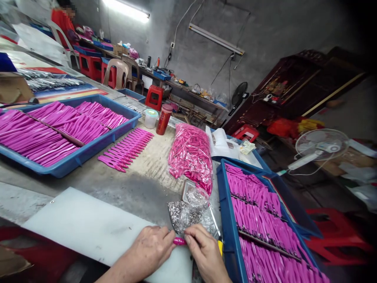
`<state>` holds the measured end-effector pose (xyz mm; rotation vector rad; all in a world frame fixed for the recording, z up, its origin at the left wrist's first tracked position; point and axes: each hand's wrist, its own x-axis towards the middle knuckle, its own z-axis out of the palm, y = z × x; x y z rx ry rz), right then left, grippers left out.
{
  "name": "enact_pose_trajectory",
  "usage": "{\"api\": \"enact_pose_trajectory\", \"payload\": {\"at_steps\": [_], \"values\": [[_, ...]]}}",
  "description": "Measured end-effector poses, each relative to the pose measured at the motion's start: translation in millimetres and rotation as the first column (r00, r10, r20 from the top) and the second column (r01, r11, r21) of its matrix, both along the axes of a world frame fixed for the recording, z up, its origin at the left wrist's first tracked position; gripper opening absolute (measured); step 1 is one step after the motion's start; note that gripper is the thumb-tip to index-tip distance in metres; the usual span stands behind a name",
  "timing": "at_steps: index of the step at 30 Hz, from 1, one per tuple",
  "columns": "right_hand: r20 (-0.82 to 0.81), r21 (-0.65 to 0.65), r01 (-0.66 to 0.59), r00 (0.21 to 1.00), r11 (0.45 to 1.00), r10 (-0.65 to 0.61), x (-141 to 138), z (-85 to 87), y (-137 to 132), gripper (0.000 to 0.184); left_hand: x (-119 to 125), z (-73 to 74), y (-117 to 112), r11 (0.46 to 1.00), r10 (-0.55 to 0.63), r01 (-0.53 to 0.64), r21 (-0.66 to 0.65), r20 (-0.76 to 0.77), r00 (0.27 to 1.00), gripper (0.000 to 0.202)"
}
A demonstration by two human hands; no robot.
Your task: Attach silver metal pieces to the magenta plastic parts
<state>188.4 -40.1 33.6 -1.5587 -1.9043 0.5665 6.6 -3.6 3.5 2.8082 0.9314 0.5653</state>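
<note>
My left hand (156,244) is closed around a pink plastic piece (179,241), whose tip sticks out past the fingers above the white board (97,224). Thumb and fingers of my right hand (204,251) are pinched together at that tip; whatever they may hold is too small to make out. Just beyond the hands lie small silvery metal parts (176,214) in clear plastic bags. Behind these stands a clear bag of pink pieces (191,151). Several slim pink pieces (129,147) lie in a neat row on the table.
At left is a blue tray (66,167) of long pink parts; another blue tray (229,220) stands close by my right hand. A red tumbler (164,120) and a lidded tub (150,118) stand farther back. A person in red (62,25) sits far left.
</note>
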Motion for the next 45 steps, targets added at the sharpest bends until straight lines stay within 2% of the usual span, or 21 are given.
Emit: {"api": "enact_pose_trajectory", "payload": {"at_steps": [4, 6, 9, 13, 19, 24, 29, 34, 36, 40, 42, 45], "values": [[0.025, 0.065, 0.192, 0.981, 0.979, -0.194, 11.5, 6.5, 6.3, 0.022, 0.5, -3.3, 0.9, 1.000, -0.007, 0.007, 0.019, 0.038, 0.999, 0.005], [0.096, 0.073, 0.230, 0.967, 0.970, -0.236, 16.6, 9.9, 11.7, 0.022, 0.5, -4.8, 1.8, 0.999, -0.013, 0.011, 0.038, 0.063, 0.998, 0.007], [0.292, 0.027, 0.235, 0.928, 0.972, -0.233, 18.9, 12.9, 21.5, 0.021, 0.3, -5.6, 3.6, 0.997, -0.029, 0.023, 0.068, 0.094, 0.995, 0.008], [0.589, -0.032, 0.233, 0.790, 0.972, -0.170, 13.9, 13.0, 32.4, 0.022, 0.6, -5.6, 5.0, 0.996, -0.036, 0.025, 0.082, 0.126, 0.991, 0.010], [0.713, -0.036, 0.243, 0.686, 0.969, -0.145, 6.3, 8.9, 41.2, 0.025, 0.5, -6.9, 3.6, 0.997, -0.022, 0.010, 0.083, 0.148, 0.989, 0.012], [0.750, -0.044, 0.236, 0.649, 0.971, -0.124, 3.2, 5.4, 44.6, 0.023, 0.3, -6.0, 3.6, 0.998, -0.037, 0.031, 0.059, 0.092, 0.995, 0.007], [0.732, -0.051, 0.224, 0.672, 0.973, -0.116, 6.8, 4.7, 42.6, 0.024, 0.7, -6.0, 3.0, 0.999, -0.022, 0.020, 0.036, 0.057, 0.998, 0.008], [0.669, -0.053, 0.208, 0.734, 0.977, -0.120, 13.0, 10.0, 35.7, 0.023, 1.4, -7.8, 2.8, 0.999, -0.009, 0.007, 0.034, 0.048, 0.999, 0.006], [0.595, -0.041, 0.202, 0.792, 0.979, -0.138, 13.9, 13.2, 30.6, 0.022, 1.2, -7.1, 2.6, 0.999, -0.012, 0.010, 0.031, 0.044, 0.999, 0.006], [0.313, -0.048, 0.147, 0.941, 0.988, -0.125, 8.7, 17.8, 16.3, 0.021, 0.6, -3.6, 1.5, 1.000, -0.009, 0.008, 0.019, 0.030, 1.000, 0.006], [0.229, -0.092, 0.098, 0.971, 0.991, -0.075, 2.4, 16.8, 8.8, 0.020, 0.7, -2.0, 1.2, 1.000, -0.003, 0.003, 0.017, 0.026, 1.000, 0.006], [0.189, -0.112, 0.050, 0.982, 0.992, -0.029, -8.4, 8.0, -0.4, 0.022, 1.3, -1.7, 1.3, 1.000, -0.007, 0.007, 0.012, 0.022, 1.000, 0.005]]}}
